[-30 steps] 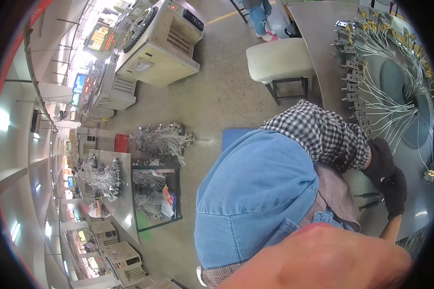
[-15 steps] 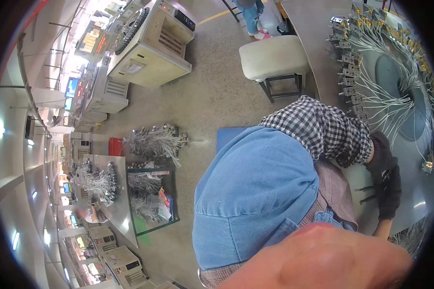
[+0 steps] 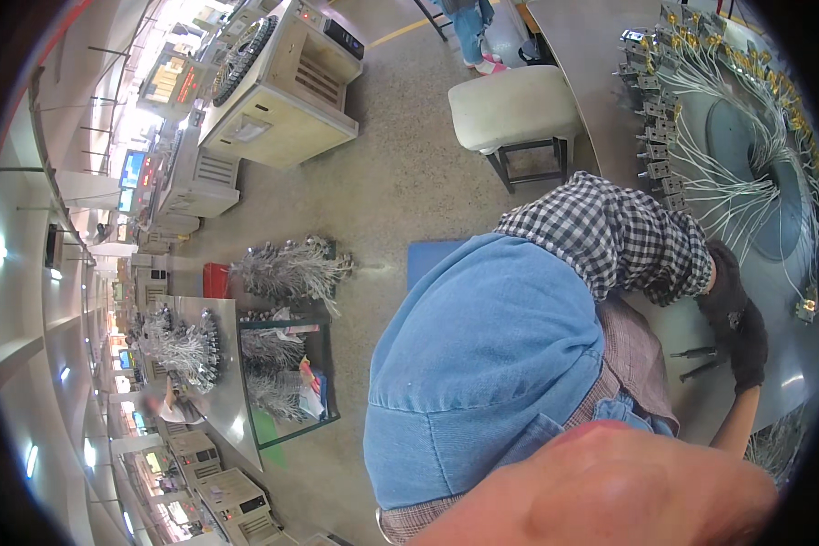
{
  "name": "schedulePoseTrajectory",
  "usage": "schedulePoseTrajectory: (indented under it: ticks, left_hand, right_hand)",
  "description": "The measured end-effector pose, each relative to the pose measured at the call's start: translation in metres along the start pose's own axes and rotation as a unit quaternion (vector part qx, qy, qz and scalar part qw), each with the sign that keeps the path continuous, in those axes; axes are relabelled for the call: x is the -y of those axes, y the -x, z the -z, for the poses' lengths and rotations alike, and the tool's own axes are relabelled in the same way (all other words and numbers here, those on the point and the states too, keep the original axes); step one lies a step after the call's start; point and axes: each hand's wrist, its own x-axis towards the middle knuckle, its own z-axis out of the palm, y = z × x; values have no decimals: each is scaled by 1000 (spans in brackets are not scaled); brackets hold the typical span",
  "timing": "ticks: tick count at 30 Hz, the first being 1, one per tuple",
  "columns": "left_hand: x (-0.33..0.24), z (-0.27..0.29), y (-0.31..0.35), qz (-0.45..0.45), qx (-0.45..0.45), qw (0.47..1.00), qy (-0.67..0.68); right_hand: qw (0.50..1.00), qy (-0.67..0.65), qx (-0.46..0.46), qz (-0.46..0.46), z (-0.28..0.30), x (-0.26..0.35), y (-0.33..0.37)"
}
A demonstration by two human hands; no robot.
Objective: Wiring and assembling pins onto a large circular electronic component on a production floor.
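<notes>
My left hand (image 3: 722,289), in a black glove below a black-and-white checked sleeve (image 3: 619,238), rests at the edge of a grey worktable (image 3: 591,36) on the right. My right hand (image 3: 752,349), also in a black glove, lies just beside it with the bare forearm below. Two thin dark tools (image 3: 693,360) lie on the table next to the hands. Farther along the table a ring of small connectors with white wires (image 3: 701,155) fans around a dark disc. My blue apron (image 3: 482,364) fills the middle. The gloves hide what the fingers hold.
A cream padded stool (image 3: 515,107) stands by the table. Beige machines (image 3: 278,96) line the concrete floor on the left. A rack and a bench with bundles of grey wire harnesses (image 3: 287,273) stand at lower left. Another person's legs (image 3: 471,32) show at the top.
Both gloved hands stay at the same spot on the table edge. The view has drifted slightly, nothing else has moved.
</notes>
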Motion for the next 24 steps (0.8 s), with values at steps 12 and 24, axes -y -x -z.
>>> schedulePoseTrajectory:
  ticks: [12,24]
  left_hand:
    - [18,45,9,-17,-70,997,-13]
    - [217,202,-39,175,-152,932,-277]
  right_hand:
    - [989,112,-98,-20,1,81,47]
    - [960,209,-122,-138,15,159,-13]
